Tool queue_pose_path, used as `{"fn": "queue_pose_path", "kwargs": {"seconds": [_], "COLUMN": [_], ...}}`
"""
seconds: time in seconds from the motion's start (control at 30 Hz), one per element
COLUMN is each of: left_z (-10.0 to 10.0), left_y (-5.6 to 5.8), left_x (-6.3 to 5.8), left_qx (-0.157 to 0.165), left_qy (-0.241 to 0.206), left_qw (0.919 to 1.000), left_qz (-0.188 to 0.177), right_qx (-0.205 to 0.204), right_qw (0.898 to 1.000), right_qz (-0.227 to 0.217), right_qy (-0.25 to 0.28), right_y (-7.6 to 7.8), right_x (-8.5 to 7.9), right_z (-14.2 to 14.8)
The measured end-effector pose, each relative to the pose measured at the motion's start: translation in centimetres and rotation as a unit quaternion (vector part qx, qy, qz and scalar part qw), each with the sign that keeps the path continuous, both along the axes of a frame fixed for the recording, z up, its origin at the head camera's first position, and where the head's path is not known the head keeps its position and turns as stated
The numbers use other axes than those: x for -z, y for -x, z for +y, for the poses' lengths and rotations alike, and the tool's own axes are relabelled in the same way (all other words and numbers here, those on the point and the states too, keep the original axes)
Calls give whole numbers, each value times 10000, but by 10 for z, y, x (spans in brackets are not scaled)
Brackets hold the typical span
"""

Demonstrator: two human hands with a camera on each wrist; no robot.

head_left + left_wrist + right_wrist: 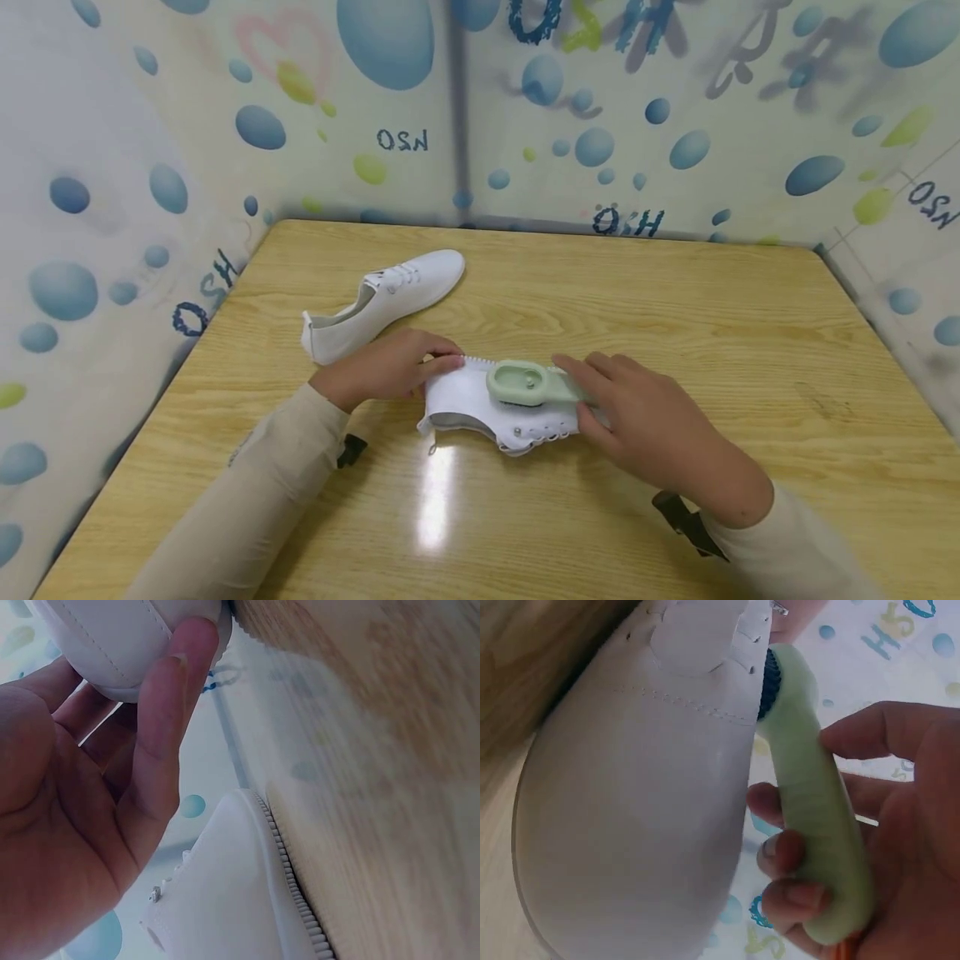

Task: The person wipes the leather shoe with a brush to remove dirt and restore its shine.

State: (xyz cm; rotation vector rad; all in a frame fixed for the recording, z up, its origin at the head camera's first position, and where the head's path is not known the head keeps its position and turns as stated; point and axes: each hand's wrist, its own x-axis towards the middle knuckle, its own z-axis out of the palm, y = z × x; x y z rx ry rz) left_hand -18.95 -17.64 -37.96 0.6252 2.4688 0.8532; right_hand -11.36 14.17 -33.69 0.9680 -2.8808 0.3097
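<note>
A white lace-up shoe (pixel 461 392) lies on its side at the middle of the table, its opening towards the person. My left hand (pixel 397 367) grips it at the heel, thumb pressed near the sole edge in the left wrist view. Curled around the handle of a pale green brush (pixel 521 382) are the fingers of my right hand (pixel 652 417). In the right wrist view the brush's dark blue bristles (pixel 769 686) meet the side of the shoe. Behind the left hand stands a second white shoe (pixel 423 283), upright with its toe pointing to the far right.
The wooden table (pixel 675 300) runs back to a wall (pixel 315 167) with blue and green bubble prints, and similar panels flank it left and right. Dark straps (pixel 686 523) hang by the wrists, under beige sleeves (pixel 277 467).
</note>
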Motion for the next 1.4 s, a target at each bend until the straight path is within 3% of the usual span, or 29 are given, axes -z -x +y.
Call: {"fn": "queue_pose_path", "kwargs": {"seconds": [0.23,0.4,0.57,0.73,0.93,1.4], "left_z": [1,1,2,3,1,2], "left_y": [1,1,1,1,1,1], "left_x": [-1,-2,-1,0,0,0], "left_qx": [54,100,107,86,129,146], "left_qy": [10,21,14,47,86,22], "left_qw": [9999,9998,9998,9999,9996,9996], "left_qz": [110,187,186,137,224,246], "right_qx": [-503,-802,-559,-184,75,-501], "right_qw": [9962,9935,9964,9994,9997,9986], "right_qz": [550,683,572,262,219,21], "right_qy": [448,437,292,150,126,-183], "right_y": [1,1,0,-1,-3,-3], "right_x": [10,18,15,-1,-13,5], "right_z": [-7,-16,-14,0,13,-9]}}
